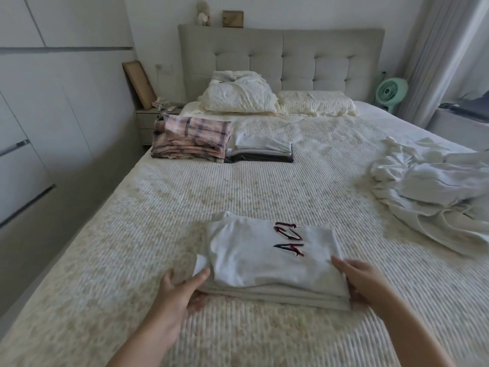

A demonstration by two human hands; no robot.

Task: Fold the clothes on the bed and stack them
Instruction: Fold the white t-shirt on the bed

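Note:
A folded white garment with dark red and navy lettering point(267, 258) lies on the bed point(132, 247) near its foot. My left hand point(182, 290) grips its left near corner, thumb on top and fingers underneath. My right hand point(362, 282) holds the right near corner the same way. Farther up the bed sit two stacks: folded pink plaid clothes point(191, 139) and, right beside them, folded white and dark clothes point(260, 151). A heap of unfolded white clothes point(434, 192) lies at the right side of the bed.
Two pillows point(240, 95) lean at the grey tufted headboard point(280, 62). A nightstand point(153, 115) and white wardrobe doors point(39, 115) stand left of the bed. A green fan point(390, 94) and curtains point(444, 49) are at the right.

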